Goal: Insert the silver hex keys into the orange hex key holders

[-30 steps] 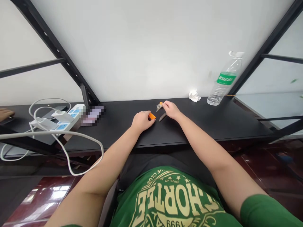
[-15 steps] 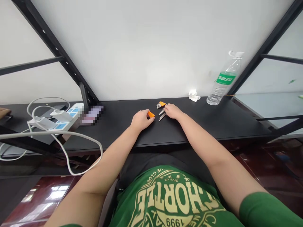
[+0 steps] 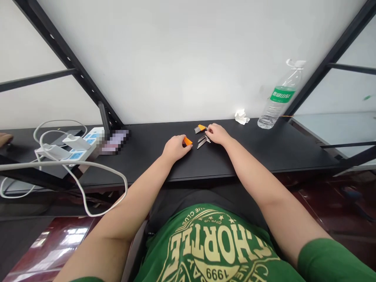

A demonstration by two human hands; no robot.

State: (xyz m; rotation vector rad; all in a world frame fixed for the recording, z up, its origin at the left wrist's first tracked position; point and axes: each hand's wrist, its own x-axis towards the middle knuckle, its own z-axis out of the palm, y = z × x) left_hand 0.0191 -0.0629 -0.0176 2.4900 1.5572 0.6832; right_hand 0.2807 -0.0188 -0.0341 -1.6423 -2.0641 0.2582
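My left hand (image 3: 175, 149) rests on the black desk (image 3: 147, 156), thumb and fingers closed on an orange plastic holder (image 3: 187, 141). Just right of it lies a loose bunch of bent metal hex keys (image 3: 203, 141). My right hand (image 3: 217, 134) is over the right end of that bunch, its fingertips pressed together at the bent ends. Whether a key is between them is hidden. Behind the loose keys, close to my right fingertips, lies a second orange holder (image 3: 201, 127) with several metal keys side by side.
At the right stands a clear water bottle (image 3: 279, 98) with a green label, near a crumpled tissue (image 3: 241, 116). A white power strip (image 3: 85, 145) with plugs and a looping white cable (image 3: 102, 166) occupies the left. Black metal frame posts (image 3: 67, 58) flank the desk.
My right hand has shifted slightly up and right, uncovering more of the loose hex keys. My left hand keeps its hold on the orange holder.
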